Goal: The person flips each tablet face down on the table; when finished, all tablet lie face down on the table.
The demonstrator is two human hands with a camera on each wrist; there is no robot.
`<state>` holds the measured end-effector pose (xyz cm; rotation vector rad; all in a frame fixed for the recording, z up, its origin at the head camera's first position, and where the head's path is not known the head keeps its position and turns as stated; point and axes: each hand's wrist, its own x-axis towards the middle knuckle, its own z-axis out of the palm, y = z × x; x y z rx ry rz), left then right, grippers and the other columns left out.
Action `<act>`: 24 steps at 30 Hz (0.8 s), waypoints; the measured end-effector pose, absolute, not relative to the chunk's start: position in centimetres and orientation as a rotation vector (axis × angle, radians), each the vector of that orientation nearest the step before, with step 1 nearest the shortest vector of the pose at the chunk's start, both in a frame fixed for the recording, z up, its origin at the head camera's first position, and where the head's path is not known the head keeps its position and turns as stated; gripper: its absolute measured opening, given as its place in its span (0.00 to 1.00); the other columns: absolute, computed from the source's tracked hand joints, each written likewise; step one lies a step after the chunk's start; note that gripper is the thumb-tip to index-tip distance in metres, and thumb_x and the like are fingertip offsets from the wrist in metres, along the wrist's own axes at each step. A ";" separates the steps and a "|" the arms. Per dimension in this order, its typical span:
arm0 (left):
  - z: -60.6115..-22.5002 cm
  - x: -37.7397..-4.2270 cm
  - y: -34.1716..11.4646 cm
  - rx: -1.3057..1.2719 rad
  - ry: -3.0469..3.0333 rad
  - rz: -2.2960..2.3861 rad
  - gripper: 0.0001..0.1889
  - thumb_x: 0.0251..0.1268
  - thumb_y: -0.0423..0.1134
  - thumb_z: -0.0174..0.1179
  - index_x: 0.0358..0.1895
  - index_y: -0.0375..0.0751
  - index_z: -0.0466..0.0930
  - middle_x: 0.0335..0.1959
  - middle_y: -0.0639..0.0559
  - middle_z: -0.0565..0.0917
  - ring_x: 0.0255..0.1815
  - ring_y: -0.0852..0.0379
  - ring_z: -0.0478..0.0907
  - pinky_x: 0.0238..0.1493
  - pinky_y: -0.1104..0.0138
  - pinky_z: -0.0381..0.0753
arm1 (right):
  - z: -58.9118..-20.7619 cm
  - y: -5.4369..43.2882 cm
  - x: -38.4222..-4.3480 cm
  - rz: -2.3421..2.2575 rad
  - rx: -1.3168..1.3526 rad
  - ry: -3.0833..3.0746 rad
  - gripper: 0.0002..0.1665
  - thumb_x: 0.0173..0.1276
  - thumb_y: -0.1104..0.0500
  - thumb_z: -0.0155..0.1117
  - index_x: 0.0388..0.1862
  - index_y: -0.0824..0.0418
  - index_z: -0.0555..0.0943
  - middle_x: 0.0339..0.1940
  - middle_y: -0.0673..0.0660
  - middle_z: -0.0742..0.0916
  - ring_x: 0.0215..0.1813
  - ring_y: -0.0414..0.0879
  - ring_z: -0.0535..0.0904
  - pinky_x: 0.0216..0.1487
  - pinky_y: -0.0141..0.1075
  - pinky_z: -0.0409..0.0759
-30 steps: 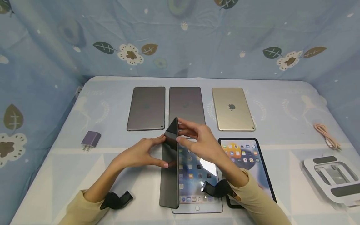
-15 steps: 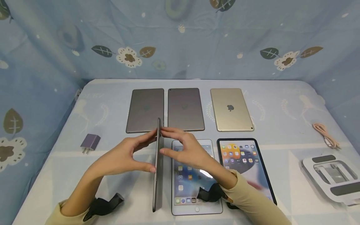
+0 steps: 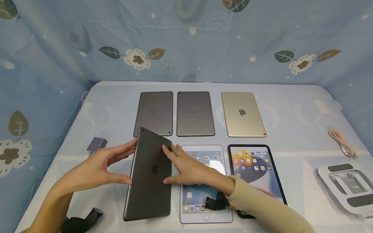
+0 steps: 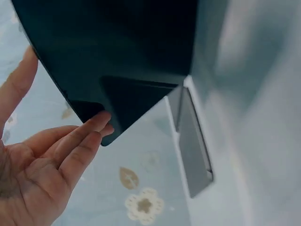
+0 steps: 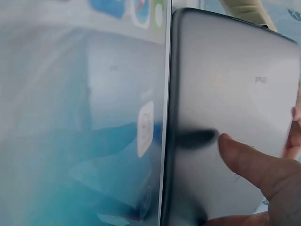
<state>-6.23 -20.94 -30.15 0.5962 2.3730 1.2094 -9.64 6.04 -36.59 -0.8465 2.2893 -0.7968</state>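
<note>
A dark grey tablet (image 3: 145, 191) stands tilted at the near left, its back with a logo facing up and to the right. My left hand (image 3: 96, 170) holds its left edge, thumb on the edge and fingertips on the dark screen side near the far corner, as the left wrist view shows. The fingertips and thumb of my right hand (image 3: 189, 170) rest on the tablet's back near its right edge, with fingers spread. Under my right forearm lies a white tablet (image 3: 190, 200) with its screen lit. Whether the grey tablet's lower edge touches the table cannot be told.
Two dark grey tablets (image 3: 154, 111) and a gold tablet (image 3: 243, 121) lie face down in a back row. A black-framed lit tablet (image 3: 250, 171) is right of the white one. A purple charger plug (image 3: 97, 144), a pink cable (image 3: 341, 140) and a white stand (image 3: 346, 187) lie towards the sides.
Both hands have moved the grey tablet left, off the white tablet. It has turned from nearly upright to leaning, so its back now shows. My right fingers have spread over the back.
</note>
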 end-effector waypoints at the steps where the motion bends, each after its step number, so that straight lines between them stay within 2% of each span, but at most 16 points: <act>1: -30.4 -6.1 -21.4 0.585 2.371 1.201 0.52 0.50 0.50 0.71 0.77 0.46 0.48 0.76 0.44 0.56 0.66 0.81 0.60 0.57 0.84 0.67 | -36.7 6.0 -9.6 -0.769 -0.858 2.292 0.58 0.62 0.43 0.67 0.79 0.53 0.44 0.80 0.63 0.46 0.80 0.57 0.38 0.75 0.53 0.55; 3: -30.9 -6.0 -22.0 0.548 2.351 1.191 0.53 0.50 0.51 0.71 0.77 0.43 0.49 0.77 0.43 0.55 0.68 0.79 0.60 0.56 0.82 0.70 | -36.7 6.1 -9.5 -0.726 -0.874 2.297 0.57 0.62 0.43 0.67 0.79 0.55 0.45 0.80 0.64 0.45 0.80 0.57 0.39 0.76 0.51 0.55; 6: -31.9 -5.8 -22.6 0.474 2.344 1.148 0.55 0.48 0.51 0.72 0.76 0.40 0.48 0.77 0.42 0.53 0.72 0.63 0.62 0.56 0.79 0.74 | -36.7 6.1 -9.4 -0.679 -0.885 2.313 0.56 0.62 0.43 0.68 0.79 0.58 0.48 0.79 0.65 0.45 0.80 0.56 0.39 0.77 0.48 0.54; 9: -32.9 -5.7 -22.6 0.421 2.358 1.082 0.56 0.46 0.47 0.74 0.75 0.33 0.48 0.76 0.36 0.53 0.71 0.43 0.63 0.58 0.66 0.78 | -36.7 6.2 -9.2 -0.636 -0.897 2.334 0.54 0.61 0.43 0.68 0.77 0.61 0.52 0.79 0.67 0.46 0.80 0.57 0.38 0.77 0.48 0.52; 10: -33.2 -5.7 -22.5 0.397 2.364 1.059 0.57 0.44 0.46 0.75 0.75 0.30 0.48 0.75 0.35 0.54 0.71 0.40 0.63 0.59 0.62 0.77 | -36.7 6.1 -9.1 -0.622 -0.903 2.341 0.54 0.61 0.43 0.68 0.77 0.62 0.53 0.79 0.67 0.46 0.80 0.58 0.38 0.77 0.49 0.52; 13: -34.1 -5.6 -22.2 0.347 2.394 1.001 0.57 0.43 0.46 0.76 0.72 0.23 0.49 0.73 0.29 0.55 0.69 0.35 0.64 0.60 0.50 0.71 | -36.7 6.0 -8.9 -0.571 -0.929 2.353 0.54 0.60 0.43 0.69 0.76 0.64 0.55 0.78 0.69 0.46 0.80 0.60 0.37 0.77 0.50 0.51; 19: -35.0 -5.1 -21.1 0.243 2.521 0.887 0.52 0.47 0.56 0.72 0.67 0.21 0.60 0.67 0.27 0.67 0.64 0.32 0.70 0.59 0.48 0.74 | -36.9 5.8 -8.5 -0.434 -0.986 2.371 0.51 0.62 0.45 0.67 0.77 0.63 0.54 0.78 0.70 0.43 0.80 0.60 0.36 0.77 0.50 0.50; 24: -35.2 -4.5 -20.3 0.207 2.595 0.848 0.54 0.46 0.59 0.71 0.69 0.22 0.59 0.66 0.27 0.67 0.66 0.32 0.68 0.61 0.44 0.71 | -36.9 5.6 -8.3 -0.362 -1.004 2.400 0.51 0.63 0.45 0.66 0.77 0.63 0.54 0.78 0.71 0.44 0.80 0.60 0.37 0.77 0.49 0.50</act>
